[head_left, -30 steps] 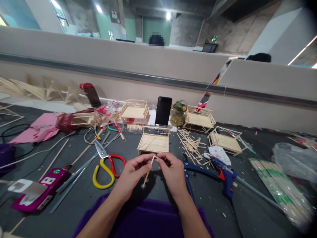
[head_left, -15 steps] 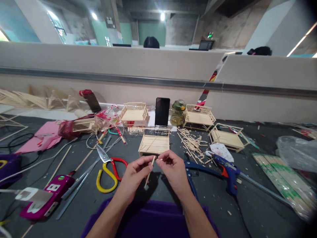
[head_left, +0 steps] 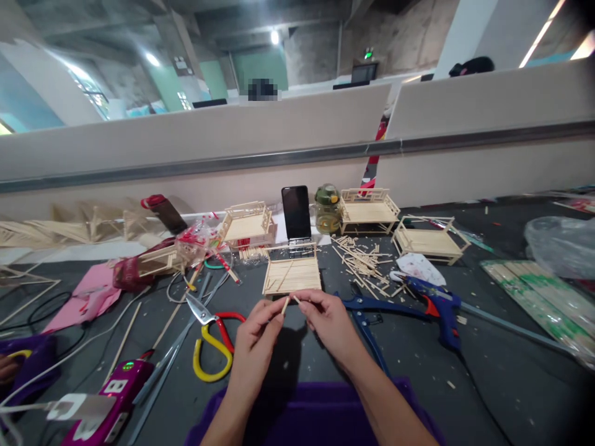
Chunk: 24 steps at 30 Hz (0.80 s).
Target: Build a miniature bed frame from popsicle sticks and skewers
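My left hand (head_left: 259, 342) pinches a thin wooden stick (head_left: 285, 305) between thumb and fingertips. Close beside it, my right hand (head_left: 329, 322) is closed on a short wooden stick piece (head_left: 296, 300), mostly hidden by the fingers. The two stick ends almost meet; whether they touch I cannot tell. Just beyond my fingertips stands a small wooden model bench (head_left: 292, 275) with loose sticks lying across its slatted top. Scissors with red and yellow handles (head_left: 212, 353) lie left of my left hand. Blue cutting pliers (head_left: 367, 331) are by my right wrist.
A blue glue gun (head_left: 441, 310) and a stick pile (head_left: 365, 263) lie to the right. Behind stand a phone (head_left: 296, 214), a green-lidded bottle (head_left: 328, 210) and more wooden models (head_left: 369, 209). A purple power strip (head_left: 114, 396) and another person's hand (head_left: 7, 368) are at left.
The view has tilted and shifted. My left hand's stick now points more toward me, looking shorter, and the right hand's piece has come closer to it. Another person's hand has appeared at far left.
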{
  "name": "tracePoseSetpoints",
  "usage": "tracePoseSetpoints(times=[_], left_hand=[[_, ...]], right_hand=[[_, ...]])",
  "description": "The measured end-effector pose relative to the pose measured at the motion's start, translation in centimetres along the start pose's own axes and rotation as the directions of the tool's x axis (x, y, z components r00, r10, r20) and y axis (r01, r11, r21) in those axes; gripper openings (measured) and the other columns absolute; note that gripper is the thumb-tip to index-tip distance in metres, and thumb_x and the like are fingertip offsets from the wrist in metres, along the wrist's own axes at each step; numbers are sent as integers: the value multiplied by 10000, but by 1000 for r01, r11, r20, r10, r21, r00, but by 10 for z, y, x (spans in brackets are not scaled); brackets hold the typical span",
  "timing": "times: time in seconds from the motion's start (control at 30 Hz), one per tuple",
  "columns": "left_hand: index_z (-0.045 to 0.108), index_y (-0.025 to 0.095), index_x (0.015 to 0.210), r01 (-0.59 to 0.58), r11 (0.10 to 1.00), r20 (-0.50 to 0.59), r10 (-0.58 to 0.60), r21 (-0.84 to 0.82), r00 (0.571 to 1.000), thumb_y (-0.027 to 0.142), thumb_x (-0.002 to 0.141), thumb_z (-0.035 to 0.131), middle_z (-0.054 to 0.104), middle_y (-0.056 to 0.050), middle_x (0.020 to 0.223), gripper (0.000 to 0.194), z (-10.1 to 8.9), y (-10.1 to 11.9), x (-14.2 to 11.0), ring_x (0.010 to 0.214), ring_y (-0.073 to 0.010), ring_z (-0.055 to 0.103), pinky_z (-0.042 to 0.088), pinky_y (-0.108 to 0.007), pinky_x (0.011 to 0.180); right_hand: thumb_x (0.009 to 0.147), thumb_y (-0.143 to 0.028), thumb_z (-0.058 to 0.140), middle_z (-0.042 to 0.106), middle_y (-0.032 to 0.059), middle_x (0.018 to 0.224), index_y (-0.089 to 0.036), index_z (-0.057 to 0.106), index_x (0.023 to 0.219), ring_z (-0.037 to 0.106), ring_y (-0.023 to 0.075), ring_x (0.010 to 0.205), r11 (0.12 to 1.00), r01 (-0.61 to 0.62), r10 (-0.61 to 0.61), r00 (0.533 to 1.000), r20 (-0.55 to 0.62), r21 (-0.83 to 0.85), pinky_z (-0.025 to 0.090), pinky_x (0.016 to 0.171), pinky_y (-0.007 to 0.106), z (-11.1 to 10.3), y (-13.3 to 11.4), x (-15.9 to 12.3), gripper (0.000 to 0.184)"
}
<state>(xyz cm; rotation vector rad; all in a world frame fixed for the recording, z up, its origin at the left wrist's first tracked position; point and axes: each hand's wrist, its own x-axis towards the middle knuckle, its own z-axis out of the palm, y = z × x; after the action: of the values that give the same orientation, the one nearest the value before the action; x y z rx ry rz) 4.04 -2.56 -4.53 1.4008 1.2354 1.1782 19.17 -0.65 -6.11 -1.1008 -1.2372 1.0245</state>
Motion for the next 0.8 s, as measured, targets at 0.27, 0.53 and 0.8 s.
tracePoseSetpoints(times=[0.27, 0.53, 0.8], left_hand=[[716, 245, 1118, 78, 996, 26, -77, -52, 997, 330, 817, 644, 466, 0, 792, 321, -1, 1, 0, 623, -111, 427, 337, -212, 525], [726, 235, 1107, 88, 995, 43, -86, -57, 995, 329, 802, 657, 466, 3, 764, 326, -1, 2, 1, 610, -106, 421, 334, -205, 509], [710, 238, 1133, 124, 991, 86, -118, -57, 989, 332, 803, 660, 576, -18, 835, 346, -2, -1, 3, 630, -113, 472, 382, -209, 528]], right_hand=[[792, -219, 587, 698, 33, 816, -181, 722, 826, 608, 161, 737, 1000, 3, -3, 998, 69, -10, 466, 697, 264, -4, -2, 1, 144], [784, -206, 591, 684, 23, 801, -189, 713, 806, 598, 157, 724, 1000, 8, -7, 998, 57, -9, 447, 665, 257, -5, 1, 2, 125], [772, -188, 594, 678, 24, 796, -191, 716, 796, 598, 157, 721, 998, 25, -23, 999, 39, -61, 444, 676, 264, -5, 2, 2, 125]])
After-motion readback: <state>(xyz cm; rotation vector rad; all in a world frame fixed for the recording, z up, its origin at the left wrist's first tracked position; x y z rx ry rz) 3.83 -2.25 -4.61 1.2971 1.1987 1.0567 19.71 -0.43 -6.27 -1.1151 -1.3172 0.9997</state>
